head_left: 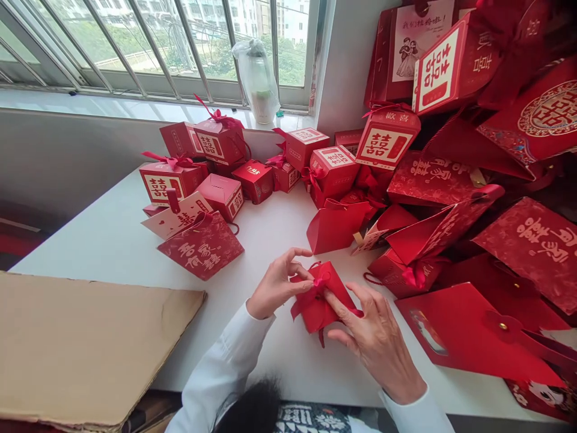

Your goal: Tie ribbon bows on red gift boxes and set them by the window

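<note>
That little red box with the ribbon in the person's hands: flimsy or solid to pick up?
Probably light and slightly flimsy: the small red box looks like thin folded card, and the left hand and right hand hold it by fingertips alone. Its ribbon looks floppy. Being flat-sided, it likely won't roll.

My head camera looks forward and down, close over my left hand (274, 288) and right hand (376, 337) gripping the red box (312, 313); beyond the grip, the table (112, 240) runs to the window (157, 42).
</note>
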`<state>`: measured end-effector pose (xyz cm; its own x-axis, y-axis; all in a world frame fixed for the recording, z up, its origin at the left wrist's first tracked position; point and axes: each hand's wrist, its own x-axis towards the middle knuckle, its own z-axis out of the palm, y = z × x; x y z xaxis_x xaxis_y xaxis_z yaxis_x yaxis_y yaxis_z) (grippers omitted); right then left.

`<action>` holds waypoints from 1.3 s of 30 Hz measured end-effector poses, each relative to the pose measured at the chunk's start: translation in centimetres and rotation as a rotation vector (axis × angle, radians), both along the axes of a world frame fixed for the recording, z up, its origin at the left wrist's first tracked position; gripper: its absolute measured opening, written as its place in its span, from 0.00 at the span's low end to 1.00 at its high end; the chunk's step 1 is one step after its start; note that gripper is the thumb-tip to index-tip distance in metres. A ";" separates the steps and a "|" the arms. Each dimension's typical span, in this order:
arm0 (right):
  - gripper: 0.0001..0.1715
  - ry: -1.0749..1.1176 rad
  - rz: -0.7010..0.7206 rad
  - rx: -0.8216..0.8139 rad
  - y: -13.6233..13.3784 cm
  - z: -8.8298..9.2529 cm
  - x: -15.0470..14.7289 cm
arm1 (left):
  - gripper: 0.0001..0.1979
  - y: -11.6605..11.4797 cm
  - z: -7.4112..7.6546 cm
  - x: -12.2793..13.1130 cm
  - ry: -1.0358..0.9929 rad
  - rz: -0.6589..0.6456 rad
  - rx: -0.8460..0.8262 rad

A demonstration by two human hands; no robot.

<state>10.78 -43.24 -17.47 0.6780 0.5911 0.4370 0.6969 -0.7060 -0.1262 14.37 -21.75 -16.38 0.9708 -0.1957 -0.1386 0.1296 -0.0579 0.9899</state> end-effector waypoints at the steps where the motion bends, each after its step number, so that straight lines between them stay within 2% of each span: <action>1: 0.27 0.029 0.012 0.042 -0.1 0.0 -0.1 | 0.25 0.1 0.0 0.0 -0.011 -0.010 0.020; 3: 0.24 0.101 0.016 0.161 -0.2 0.2 -0.1 | 0.27 0.1 0.2 0.0 -0.031 -0.027 0.071; 6: 0.18 0.225 -0.084 0.372 0.2 0.7 0.5 | 0.28 0.1 0.5 -0.1 -0.058 -0.036 0.142; 9: 0.18 0.389 -0.135 0.505 1.0 1.5 1.8 | 0.29 -0.1 0.8 -0.3 -0.069 -0.026 0.173; 12: 0.19 0.524 -0.126 0.539 1.9 2.5 2.8 | 0.30 -0.3 1.0 -0.5 -0.067 -0.012 0.195; 16: 0.19 0.617 -0.262 0.548 3.5 3.4 3.3 | 0.31 -0.6 1.4 -0.9 -0.115 0.023 0.260; 20: 0.13 0.691 -0.347 0.568 4.6 3.5 3.3 | 0.33 -0.8 2.0 -1.3 -0.132 0.042 0.294; 26: 0.12 0.626 -0.357 0.678 4.3 3.0 2.5 | 0.37 -0.2 1.7 -1.5 -0.096 0.111 0.314; 31: 0.15 0.622 -0.369 0.739 4.0 2.0 1.9 | 0.34 0.0 1.3 -1.8 -0.043 0.119 0.257; 39: 0.19 0.576 -0.473 0.797 3.4 1.0 0.9 | 0.28 0.9 1.1 -2.4 -0.083 0.295 0.347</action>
<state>11.72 -39.89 -16.45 0.9878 -0.0957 0.1227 0.0658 -0.4573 -0.8868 11.95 -20.84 -15.31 0.9886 0.1349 -0.0668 0.1117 -0.3599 0.9263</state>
